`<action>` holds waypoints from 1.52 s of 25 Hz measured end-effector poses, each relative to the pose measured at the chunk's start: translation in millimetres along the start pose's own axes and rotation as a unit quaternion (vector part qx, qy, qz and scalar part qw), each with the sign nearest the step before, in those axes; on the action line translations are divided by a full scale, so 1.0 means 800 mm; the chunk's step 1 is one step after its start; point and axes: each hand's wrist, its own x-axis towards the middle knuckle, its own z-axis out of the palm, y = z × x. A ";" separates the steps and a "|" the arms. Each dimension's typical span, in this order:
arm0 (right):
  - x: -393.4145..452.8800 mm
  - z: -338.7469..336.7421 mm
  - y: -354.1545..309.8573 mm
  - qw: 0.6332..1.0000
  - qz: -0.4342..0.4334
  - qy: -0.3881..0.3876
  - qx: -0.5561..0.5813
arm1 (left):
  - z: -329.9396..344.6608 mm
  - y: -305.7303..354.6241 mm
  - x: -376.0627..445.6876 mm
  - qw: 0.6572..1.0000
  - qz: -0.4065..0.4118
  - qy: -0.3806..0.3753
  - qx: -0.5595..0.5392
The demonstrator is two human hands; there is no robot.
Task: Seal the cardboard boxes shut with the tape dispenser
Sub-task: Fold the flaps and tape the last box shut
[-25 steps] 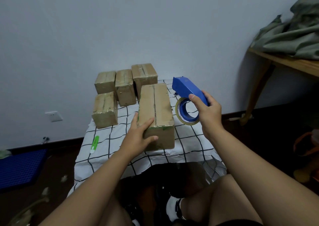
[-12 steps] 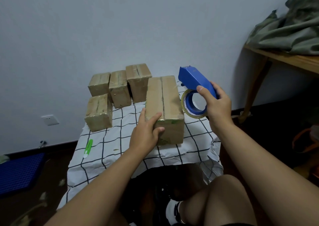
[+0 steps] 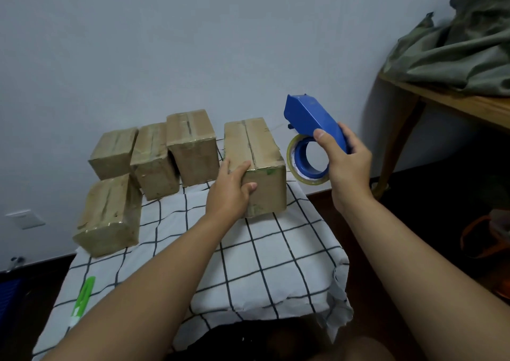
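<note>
A long cardboard box [image 3: 262, 151] lies on the checked tablecloth [image 3: 276, 264], its centre seam running away from me. My left hand [image 3: 231, 189] grips its near left corner, thumb on the front face and fingers over the top edge. My right hand [image 3: 345, 162] holds the blue tape dispenser [image 3: 309, 118] in the air just right of the box, fingers curled round its handle. The roll of clear tape [image 3: 306, 162] hangs below the blue body. Several other taped boxes [image 3: 190, 145] stand to the left, at the back of the table.
A green utility knife [image 3: 82, 297] lies at the tablecloth's near left edge. A wooden table [image 3: 452, 101] with a heap of green fabric [image 3: 469, 43] stands at the right. A white wall is close behind the boxes. My knees sit under the front edge.
The long box has slid farther back and to the right under my left hand. My right hand with the dispenser stayed beside it, to its right.
</note>
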 end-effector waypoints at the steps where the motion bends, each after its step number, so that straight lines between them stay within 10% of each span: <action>1: 0.012 0.005 0.006 1.000 0.000 0.003 -0.002 | 0.006 -0.003 0.017 1.000 -0.001 0.002 0.003; 17: 0.059 0.087 0.093 0.998 0.029 -0.047 -0.002 | 0.052 -0.074 0.128 0.996 -0.016 0.017 0.086; 20: 0.047 0.085 0.086 0.996 0.056 -0.065 -0.006 | 0.025 -0.060 0.114 0.996 -0.013 0.076 -0.043; 23: 0.023 0.070 0.073 0.993 0.062 -0.103 -0.010 | -0.031 -0.035 0.080 0.901 -0.203 -0.017 -0.382; 27: -0.031 0.041 0.055 0.981 0.079 -0.177 0.003 | -0.097 -0.023 0.007 0.792 -0.280 -0.218 -0.497; 38: -0.176 -0.015 0.020 0.953 0.071 -0.292 -0.042 | -0.157 -0.035 -0.171 0.803 -0.244 -0.197 -0.507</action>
